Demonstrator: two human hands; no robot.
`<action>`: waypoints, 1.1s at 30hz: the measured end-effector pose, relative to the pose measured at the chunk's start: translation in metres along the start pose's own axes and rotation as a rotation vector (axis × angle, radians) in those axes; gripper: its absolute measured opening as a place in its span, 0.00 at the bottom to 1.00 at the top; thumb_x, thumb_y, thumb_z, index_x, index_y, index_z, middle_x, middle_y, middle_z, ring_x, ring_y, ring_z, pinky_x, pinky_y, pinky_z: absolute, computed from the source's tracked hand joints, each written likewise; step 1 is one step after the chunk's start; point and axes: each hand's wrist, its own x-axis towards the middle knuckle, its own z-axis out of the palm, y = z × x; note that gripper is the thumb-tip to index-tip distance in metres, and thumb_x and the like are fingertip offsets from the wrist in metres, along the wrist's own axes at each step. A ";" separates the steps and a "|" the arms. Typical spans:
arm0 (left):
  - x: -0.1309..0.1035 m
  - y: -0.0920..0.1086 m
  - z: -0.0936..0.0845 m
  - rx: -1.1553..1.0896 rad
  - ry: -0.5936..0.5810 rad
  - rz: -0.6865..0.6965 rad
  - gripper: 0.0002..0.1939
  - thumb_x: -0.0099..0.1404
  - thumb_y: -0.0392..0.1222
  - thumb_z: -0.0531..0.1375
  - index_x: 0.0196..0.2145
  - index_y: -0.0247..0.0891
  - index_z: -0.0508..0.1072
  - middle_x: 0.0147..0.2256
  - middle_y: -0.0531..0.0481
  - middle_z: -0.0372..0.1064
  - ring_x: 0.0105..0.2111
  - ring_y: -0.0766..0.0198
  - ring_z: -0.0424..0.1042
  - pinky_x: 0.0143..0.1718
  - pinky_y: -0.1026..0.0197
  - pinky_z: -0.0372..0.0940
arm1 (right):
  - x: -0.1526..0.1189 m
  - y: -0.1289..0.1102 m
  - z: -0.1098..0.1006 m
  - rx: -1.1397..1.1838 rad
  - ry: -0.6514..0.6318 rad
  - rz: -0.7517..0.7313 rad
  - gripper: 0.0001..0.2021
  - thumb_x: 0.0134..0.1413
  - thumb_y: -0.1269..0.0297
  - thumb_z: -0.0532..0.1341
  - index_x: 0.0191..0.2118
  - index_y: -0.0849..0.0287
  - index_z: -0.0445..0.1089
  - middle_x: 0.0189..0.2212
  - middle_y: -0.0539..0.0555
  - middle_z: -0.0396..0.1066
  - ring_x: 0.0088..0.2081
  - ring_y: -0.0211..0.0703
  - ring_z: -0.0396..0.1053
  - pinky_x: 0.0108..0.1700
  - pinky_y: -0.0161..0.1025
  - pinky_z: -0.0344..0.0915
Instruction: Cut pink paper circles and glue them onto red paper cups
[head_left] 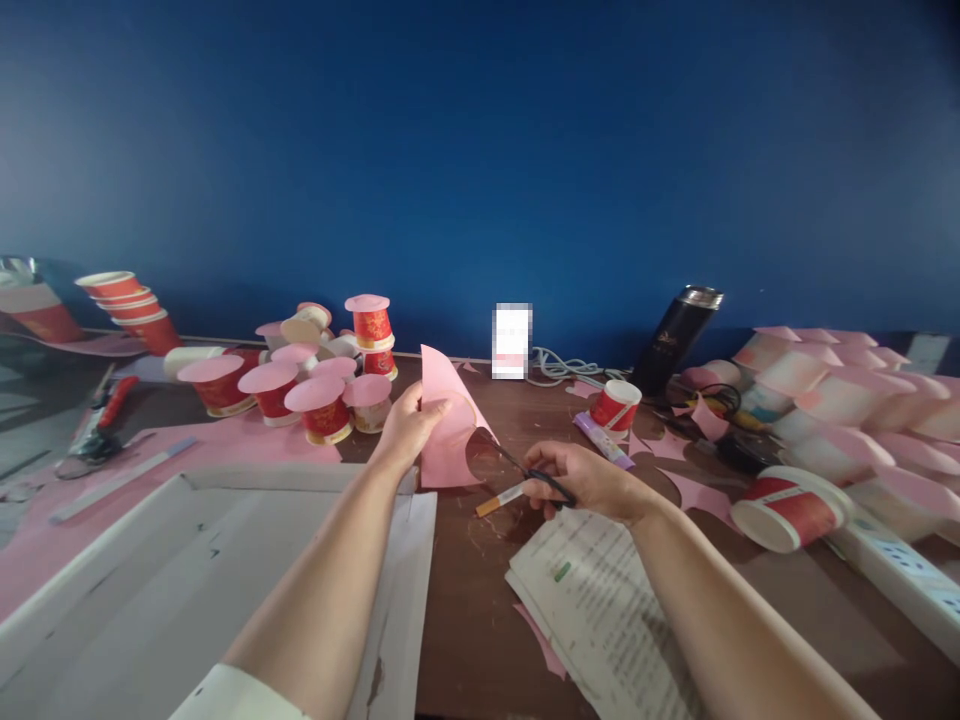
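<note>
My left hand point(411, 428) pinches a sheet of pink paper point(450, 445) by its left part, holding it up over the brown table. The sheet's right side has a curved cut. In my right hand point(574, 478) are black-handled scissors point(551, 482), with the fingers in and around the handles. Their blades point up and left and meet the paper's right edge. Below the scissors lies an orange and white marker point(499, 500). A stack of printed sheets point(600, 600) sits under my right forearm.
Red cups with pink paper discs point(319, 395) stand at the left, beside a white box point(187, 600). Towards the right are a red cup point(616, 407), a purple tube point(604, 440), a black flask point(675, 335), pink scraps point(697, 495), many covered cups point(847, 400) and a power strip point(900, 570).
</note>
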 end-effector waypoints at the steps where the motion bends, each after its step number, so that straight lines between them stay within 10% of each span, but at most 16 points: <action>1: -0.001 0.001 0.000 0.001 -0.002 0.009 0.20 0.50 0.47 0.65 0.41 0.36 0.73 0.37 0.49 0.73 0.38 0.57 0.69 0.40 0.59 0.62 | 0.000 0.000 0.000 0.010 0.004 -0.016 0.21 0.48 0.51 0.65 0.41 0.61 0.65 0.27 0.51 0.71 0.24 0.36 0.68 0.27 0.34 0.63; 33: -0.024 0.024 0.022 -0.141 -0.398 -0.094 0.22 0.54 0.46 0.65 0.44 0.35 0.71 0.43 0.44 0.73 0.38 0.57 0.72 0.42 0.56 0.65 | 0.008 0.002 0.008 0.130 0.053 -0.172 0.24 0.51 0.49 0.63 0.50 0.60 0.69 0.28 0.50 0.69 0.27 0.34 0.65 0.27 0.32 0.56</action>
